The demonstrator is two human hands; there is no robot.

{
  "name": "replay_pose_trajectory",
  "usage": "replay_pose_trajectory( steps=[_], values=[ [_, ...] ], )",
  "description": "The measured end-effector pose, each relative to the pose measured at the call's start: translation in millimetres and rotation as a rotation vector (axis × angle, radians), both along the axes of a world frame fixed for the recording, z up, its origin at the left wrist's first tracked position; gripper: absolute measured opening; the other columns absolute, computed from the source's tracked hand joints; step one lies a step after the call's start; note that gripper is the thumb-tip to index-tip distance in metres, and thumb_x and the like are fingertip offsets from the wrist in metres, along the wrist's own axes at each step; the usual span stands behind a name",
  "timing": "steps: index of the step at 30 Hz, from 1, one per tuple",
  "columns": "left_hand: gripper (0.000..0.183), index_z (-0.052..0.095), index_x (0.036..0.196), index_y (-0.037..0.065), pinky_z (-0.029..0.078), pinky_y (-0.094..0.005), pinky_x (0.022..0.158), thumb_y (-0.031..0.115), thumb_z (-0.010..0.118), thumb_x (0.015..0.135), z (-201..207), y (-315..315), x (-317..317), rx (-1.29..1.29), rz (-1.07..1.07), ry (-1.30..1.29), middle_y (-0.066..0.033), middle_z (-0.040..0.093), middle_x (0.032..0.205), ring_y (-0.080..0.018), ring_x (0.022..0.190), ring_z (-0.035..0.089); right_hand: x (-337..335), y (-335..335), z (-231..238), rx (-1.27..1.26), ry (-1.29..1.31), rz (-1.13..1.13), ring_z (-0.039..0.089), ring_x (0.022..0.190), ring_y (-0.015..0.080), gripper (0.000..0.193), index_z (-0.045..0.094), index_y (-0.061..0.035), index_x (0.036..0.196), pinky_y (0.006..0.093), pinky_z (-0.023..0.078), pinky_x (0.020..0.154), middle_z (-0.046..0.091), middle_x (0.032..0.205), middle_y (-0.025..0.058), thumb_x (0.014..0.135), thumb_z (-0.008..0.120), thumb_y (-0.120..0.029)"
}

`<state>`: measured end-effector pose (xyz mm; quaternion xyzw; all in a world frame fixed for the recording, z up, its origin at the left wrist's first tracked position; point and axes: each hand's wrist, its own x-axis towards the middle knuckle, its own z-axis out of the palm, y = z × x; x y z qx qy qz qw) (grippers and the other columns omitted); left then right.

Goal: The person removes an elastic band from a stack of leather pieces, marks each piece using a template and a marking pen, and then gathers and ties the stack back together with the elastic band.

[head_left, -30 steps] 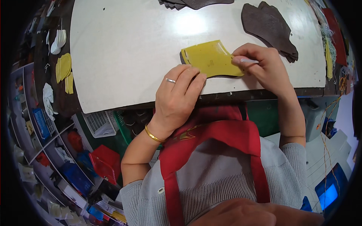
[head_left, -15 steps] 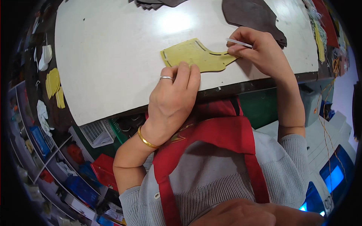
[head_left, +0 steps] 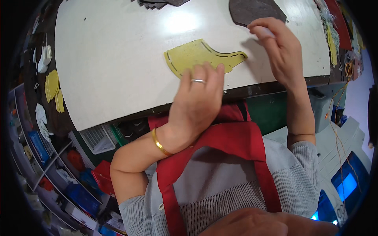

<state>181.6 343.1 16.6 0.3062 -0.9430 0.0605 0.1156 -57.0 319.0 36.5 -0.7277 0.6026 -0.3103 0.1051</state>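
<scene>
A flat yellow pattern piece (head_left: 191,53) with a narrow tail lies on the white tabletop, with dark dashes along its curved edges. My left hand (head_left: 199,92), slightly blurred, bends its fingers onto the near edge of this piece; the fingertips partly cover it. To the right, my right hand (head_left: 278,49) is raised off the piece, its fingers curled together beside the dark brown leather-like pieces (head_left: 256,11). Something pale shows at its thumb, but I cannot make out whether it is the thin white stick.
More dark pieces (head_left: 157,4) are stacked at the far edge of the white tabletop (head_left: 106,70). Yellow pieces (head_left: 52,86) and a white glove (head_left: 42,120) lie on the left. Below stand a white basket (head_left: 96,139) and shelves; cords (head_left: 332,114) hang at the right.
My right hand has left the yellow piece's tail and moved up and right, toward the dark pieces. The white stick no longer shows clearly. My left hand has shifted right along the near edge.
</scene>
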Motion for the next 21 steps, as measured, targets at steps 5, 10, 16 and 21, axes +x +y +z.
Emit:
replay_pose_trajectory(
  steps=[5,10,16,21],
  values=[
    [0.040,0.067,0.120,-0.005,0.054,-0.0389,0.081,0.017,0.055,0.088,-10,10,-9,-0.033,-0.006,0.111,-0.0204,0.064,0.112,-0.0294,0.095,0.062,45,-18,16,0.041,0.056,0.459,0.065,0.080,0.0326,0.024,0.070,-0.0102,0.101,0.0445,0.050,0.065,0.069,0.090,0.0084,0.100,0.058,-0.031],
    [0.033,0.071,0.114,0.002,0.060,-0.0365,0.078,0.016,0.061,0.085,-14,23,-5,0.038,0.048,0.132,-0.0183,0.065,0.110,-0.0325,0.089,0.068,102,-42,11,0.362,0.135,0.699,0.066,0.066,0.0378,0.027,0.062,-0.0073,0.089,0.0474,0.050,0.059,0.067,0.073,0.0149,0.098,0.060,-0.033],
    [0.038,0.067,0.112,-0.006,0.057,-0.0424,0.081,0.020,0.055,0.087,-22,11,-15,-0.083,0.041,0.195,-0.0203,0.062,0.108,-0.0336,0.093,0.063,95,-66,11,0.067,0.105,0.564,0.067,0.066,0.0355,0.022,0.065,-0.0079,0.090,0.0449,0.051,0.058,0.067,0.068,0.0110,0.093,0.064,-0.030],
    [0.036,0.070,0.116,0.004,0.060,-0.0328,0.075,0.021,0.062,0.084,-17,22,-12,-0.016,0.083,0.114,-0.0134,0.066,0.108,-0.0291,0.086,0.067,99,-46,13,0.230,0.107,0.770,0.069,0.068,0.0335,0.015,0.067,-0.0069,0.088,0.0437,0.053,0.059,0.069,0.070,0.0096,0.086,0.065,-0.021]
  ],
)
